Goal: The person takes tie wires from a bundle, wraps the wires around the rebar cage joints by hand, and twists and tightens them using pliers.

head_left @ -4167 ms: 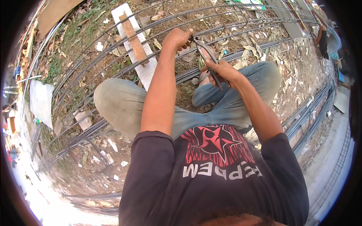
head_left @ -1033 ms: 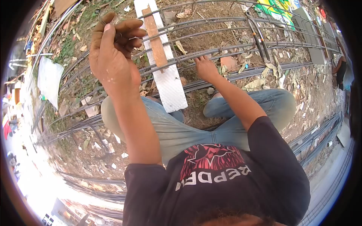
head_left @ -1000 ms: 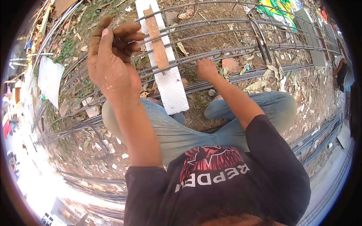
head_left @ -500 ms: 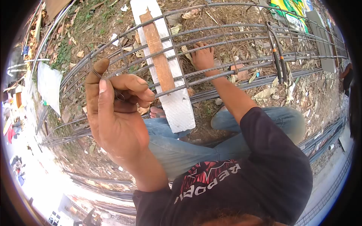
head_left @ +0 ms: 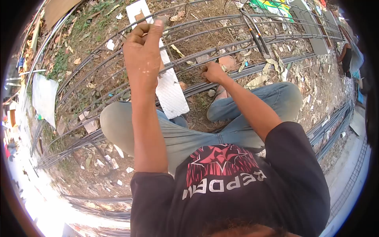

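My left hand (head_left: 143, 59) is raised over the rebar cage (head_left: 181, 60), beside a white foam strip (head_left: 173, 93). Its thumb and fingers are closed, and what they hold is too small to make out. A brown wood piece on the strip is mostly covered by this hand. Nearer my legs, my right hand (head_left: 214, 73) has curled fingers just below the cage's near bars; anything inside them is hidden. Pincers (head_left: 255, 33) with orange bands on dark handles rest on the cage bars to the right, apart from both hands.
Loose rebar bundles (head_left: 327, 118) lie on the right, with more bars at left. A green and yellow bag (head_left: 272, 8), a grey board (head_left: 312, 31) and a clear plastic sheet (head_left: 44, 98) lie around the cage. Another person (head_left: 347, 57) is at the far right.
The pincers, earlier in my right hand, now rest on the bars. Since half a second ago, my left hand has moved forward and its fingers have closed; my right hand has drawn back toward my legs.
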Motion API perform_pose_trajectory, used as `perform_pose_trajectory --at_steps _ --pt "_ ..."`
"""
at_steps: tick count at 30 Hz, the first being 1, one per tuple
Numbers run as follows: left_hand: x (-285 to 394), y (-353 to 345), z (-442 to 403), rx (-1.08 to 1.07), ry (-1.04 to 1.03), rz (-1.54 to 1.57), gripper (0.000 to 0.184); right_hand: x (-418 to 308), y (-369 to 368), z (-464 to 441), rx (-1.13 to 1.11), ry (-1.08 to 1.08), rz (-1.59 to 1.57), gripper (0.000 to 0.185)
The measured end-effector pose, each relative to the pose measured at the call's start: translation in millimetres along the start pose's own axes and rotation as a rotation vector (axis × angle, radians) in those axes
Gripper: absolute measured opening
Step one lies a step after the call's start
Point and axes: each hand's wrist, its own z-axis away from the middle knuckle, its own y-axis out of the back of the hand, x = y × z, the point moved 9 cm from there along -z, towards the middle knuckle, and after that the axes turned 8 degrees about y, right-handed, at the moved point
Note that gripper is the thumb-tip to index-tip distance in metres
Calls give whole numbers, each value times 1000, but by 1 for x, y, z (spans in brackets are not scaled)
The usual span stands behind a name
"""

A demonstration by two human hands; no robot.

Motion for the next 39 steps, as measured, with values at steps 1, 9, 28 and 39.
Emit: perform_pose_trajectory --at_steps 1,9,28,39 --pt "5 -6 3 8 -41 -149 34 -17 12 17 -97 -46 -23 17" --pt "-18 -58 20 -437 27 -663 54 -164 147 119 37 149 -217 18" --pt "8 -73 69 -779 -115 -435 38 -253 189 218 225 580 40 20" --pt "-60 -56 67 -744 16 -547 53 -210 143 173 -133 636 257 24"
